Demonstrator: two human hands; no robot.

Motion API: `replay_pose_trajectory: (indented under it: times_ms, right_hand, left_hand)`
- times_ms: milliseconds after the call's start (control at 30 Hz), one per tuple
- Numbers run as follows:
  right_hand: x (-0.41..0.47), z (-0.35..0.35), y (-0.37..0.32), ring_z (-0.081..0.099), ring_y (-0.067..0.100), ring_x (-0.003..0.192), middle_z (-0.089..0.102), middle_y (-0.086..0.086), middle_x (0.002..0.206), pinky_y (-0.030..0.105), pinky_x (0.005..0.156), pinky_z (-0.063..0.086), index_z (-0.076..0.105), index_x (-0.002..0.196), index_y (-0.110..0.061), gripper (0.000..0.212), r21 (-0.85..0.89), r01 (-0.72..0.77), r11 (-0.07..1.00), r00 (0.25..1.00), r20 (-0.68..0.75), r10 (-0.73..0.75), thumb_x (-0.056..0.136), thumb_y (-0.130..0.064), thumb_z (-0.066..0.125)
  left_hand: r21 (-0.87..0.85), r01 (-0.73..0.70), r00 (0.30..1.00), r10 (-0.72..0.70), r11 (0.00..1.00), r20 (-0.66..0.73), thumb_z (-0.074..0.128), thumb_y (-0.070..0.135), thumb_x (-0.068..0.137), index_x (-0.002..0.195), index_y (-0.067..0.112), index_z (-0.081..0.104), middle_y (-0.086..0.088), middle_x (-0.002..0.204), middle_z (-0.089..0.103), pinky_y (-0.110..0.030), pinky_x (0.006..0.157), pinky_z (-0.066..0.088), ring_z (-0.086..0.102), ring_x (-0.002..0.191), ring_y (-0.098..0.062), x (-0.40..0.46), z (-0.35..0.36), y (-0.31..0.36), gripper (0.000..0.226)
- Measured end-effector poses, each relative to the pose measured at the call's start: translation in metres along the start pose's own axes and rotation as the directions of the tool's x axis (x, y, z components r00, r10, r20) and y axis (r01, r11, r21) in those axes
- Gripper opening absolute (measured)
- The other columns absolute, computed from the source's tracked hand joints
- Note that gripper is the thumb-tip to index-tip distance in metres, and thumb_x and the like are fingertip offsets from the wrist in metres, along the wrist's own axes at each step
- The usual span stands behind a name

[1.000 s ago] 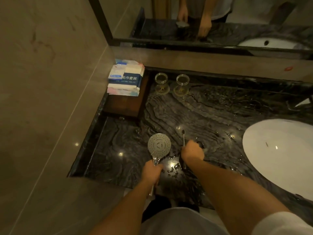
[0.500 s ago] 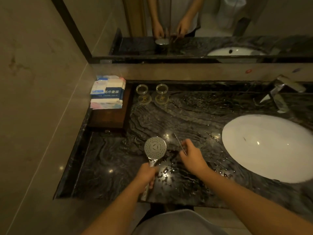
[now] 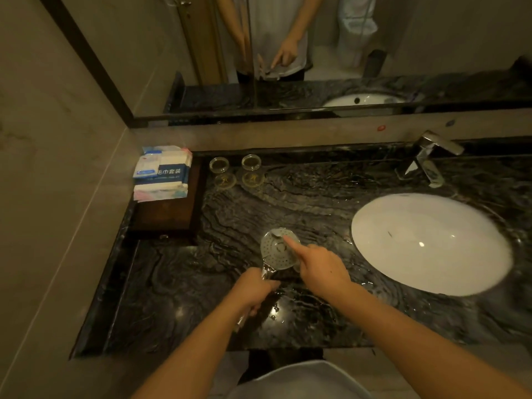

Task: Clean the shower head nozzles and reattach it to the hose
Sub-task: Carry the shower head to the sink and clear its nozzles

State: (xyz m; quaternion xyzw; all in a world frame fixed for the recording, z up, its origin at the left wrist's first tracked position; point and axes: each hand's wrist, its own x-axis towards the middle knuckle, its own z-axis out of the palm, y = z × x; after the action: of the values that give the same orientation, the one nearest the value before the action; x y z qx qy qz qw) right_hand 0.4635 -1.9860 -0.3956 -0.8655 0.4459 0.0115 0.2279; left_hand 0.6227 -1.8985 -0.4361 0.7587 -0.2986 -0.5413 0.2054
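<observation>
Just below the middle of the frame, the round silver shower head with its perforated grey face turned up is held over the dark veined marble countertop. The left hand wraps its curled fingers around the chrome handle just under the disc. The right hand comes in from the lower right, its index finger stretched out straight over the nozzle face with the tip near the upper part of the disc. The other fingers are curled in, and a thin brush-like tool seems to lie under the index finger, its end blurred at the disc's top edge; whether those fingers pinch it I cannot tell for certain. Water glints on the stone just below the hands.

To the right sits an oval white basin, with a chrome faucet above it in the upper right. At the left edge, a stack of white and blue packaged towels rests on a dark wooden tray. Two clear glass cups stand just beside the tray, near the back wall. A wall mirror fills the top of the frame.
</observation>
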Motion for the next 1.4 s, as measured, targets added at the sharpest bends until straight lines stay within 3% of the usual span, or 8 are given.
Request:
replay_pose_trajectory:
  times_ms: [233,367,500,667,800,967,1200,1400]
  right_hand:
    - [-0.003,0.009,-0.004,0.063,0.028,0.086,0.064,0.009,0.1,0.044,0.076,0.054,0.011,0.15,-0.056,0.07,0.031,0.06,0.998,0.996,0.061,-0.062,0.099,-0.017,0.041]
    - [0.001,0.008,-0.001,0.063,0.03,0.09,0.063,0.011,0.106,0.045,0.079,0.054,0.013,0.151,-0.055,0.07,-0.038,0.11,0.993,0.988,0.116,-0.105,0.099,-0.018,0.041]
    - [0.014,0.002,0.0,0.063,0.03,0.094,0.063,0.012,0.108,0.045,0.082,0.054,0.009,0.15,-0.056,0.075,0.046,0.034,0.998,0.999,0.022,-0.035,0.096,-0.017,0.044]
    - [0.003,0.014,-0.016,0.066,0.031,0.098,0.067,0.014,0.114,0.047,0.085,0.055,0.007,0.148,-0.058,0.075,0.086,0.119,0.989,0.988,0.085,-0.126,0.097,-0.016,0.043]
    - [0.018,0.0,-0.011,0.065,0.032,0.094,0.066,0.012,0.11,0.045,0.081,0.055,0.004,0.146,-0.063,0.08,0.09,0.02,0.996,1.0,-0.019,-0.018,0.095,-0.013,0.041]
    - [0.007,0.003,-0.016,0.063,0.033,0.098,0.064,0.014,0.114,0.043,0.082,0.054,0.012,0.151,-0.054,0.077,-0.021,0.115,0.993,0.985,0.129,-0.111,0.095,-0.013,0.044]
    - [0.017,0.001,-0.008,0.065,0.032,0.093,0.066,0.014,0.111,0.045,0.081,0.055,0.01,0.151,-0.054,0.078,0.075,-0.007,0.997,0.999,0.051,0.003,0.094,-0.012,0.043]
    - [0.011,0.005,-0.015,0.063,0.033,0.097,0.061,0.015,0.114,0.043,0.081,0.053,0.005,0.153,-0.05,0.078,-0.083,0.109,0.991,0.986,0.133,-0.098,0.096,-0.011,0.043]
  left_hand:
    - [0.126,-0.02,1.0,0.022,0.992,-0.009,0.066,0.024,0.094,0.082,0.013,0.057,0.0,0.048,0.048,-0.023,0.035,0.035,0.039,0.027,-0.012,-0.004,-0.009,0.01,0.019]
    - [0.153,0.007,1.0,-0.01,0.988,0.018,0.065,0.024,0.096,0.088,0.012,0.06,-0.002,0.055,0.052,-0.024,0.036,0.037,0.042,0.027,-0.01,-0.005,-0.01,0.004,0.015]
    - [0.132,0.013,1.0,-0.012,0.991,-0.003,0.067,0.027,0.093,0.085,0.014,0.058,-0.002,0.055,0.052,-0.025,0.038,0.038,0.043,0.032,-0.011,0.0,-0.014,0.008,0.018]
    - [0.121,0.001,1.0,-0.002,0.993,0.004,0.066,0.028,0.092,0.092,0.016,0.061,-0.002,0.058,0.052,-0.024,0.04,0.037,0.043,0.035,-0.011,0.004,-0.02,0.014,0.013]
    - [0.123,-0.008,1.0,0.008,0.992,0.005,0.066,0.026,0.093,0.086,0.015,0.058,-0.004,0.059,0.05,-0.023,0.04,0.035,0.041,0.033,-0.012,0.003,-0.016,0.014,0.015]
    - [0.142,0.009,1.0,-0.013,0.99,0.024,0.066,0.028,0.094,0.096,0.015,0.06,-0.003,0.062,0.052,-0.024,0.041,0.038,0.044,0.04,-0.012,0.004,-0.015,0.012,0.015]
    - [0.17,0.017,1.0,-0.021,0.985,0.023,0.065,0.03,0.093,0.088,0.017,0.056,-0.002,0.062,0.051,-0.024,0.042,0.04,0.046,0.043,-0.012,0.003,-0.016,0.01,0.017]
    - [0.193,0.028,0.999,-0.031,0.981,0.01,0.065,0.028,0.093,0.095,0.014,0.057,-0.004,0.063,0.052,-0.022,0.04,0.038,0.044,0.04,-0.013,0.002,-0.021,0.007,0.017]
